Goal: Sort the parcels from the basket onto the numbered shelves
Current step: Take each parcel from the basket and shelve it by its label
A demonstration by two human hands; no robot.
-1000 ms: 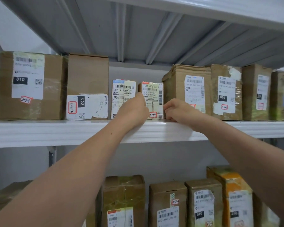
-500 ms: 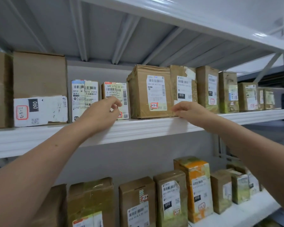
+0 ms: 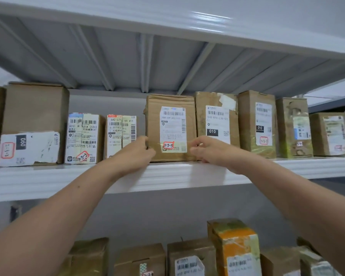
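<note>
Gripping the brown parcel (image 3: 170,124) marked 3-3-5 by its lower left edge, the left hand (image 3: 136,151) was curled round the cardboard. The right hand (image 3: 206,149) sat curled at the lower right corner, though whether it truly pinched the box could not be told. That parcel stood upright between the 2 hands, on the shelf (image 3: 167,176) just above both wrists, close to its front lip. An uneven shove would likely skew it against the 010 box (image 3: 216,116) just beyond the right hand, or knock the slim parcel (image 3: 121,134) just outside the left hand. A pull might tip it off the lip.
</note>
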